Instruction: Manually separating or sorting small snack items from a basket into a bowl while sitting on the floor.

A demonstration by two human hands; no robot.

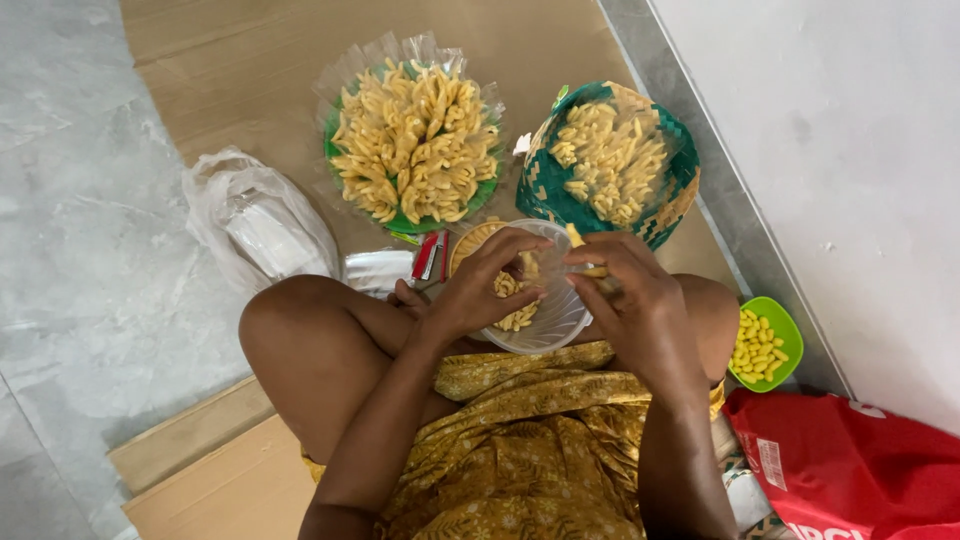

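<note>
Bare cardboard (250, 60) lies open far left, where my grip could pass. Straight ahead the green plate of yellow pieces (415, 140) and the woven basket (612, 160) block me. The white bag (260, 220) crowds my left knee; the wall (830, 150) shuts off the right.

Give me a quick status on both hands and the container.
Left hand gripping the clear plastic container rim. Right hand pinching a yellow snack piece above it. Container partly filled. Green basket of snacks close behind, not blocking.
</note>
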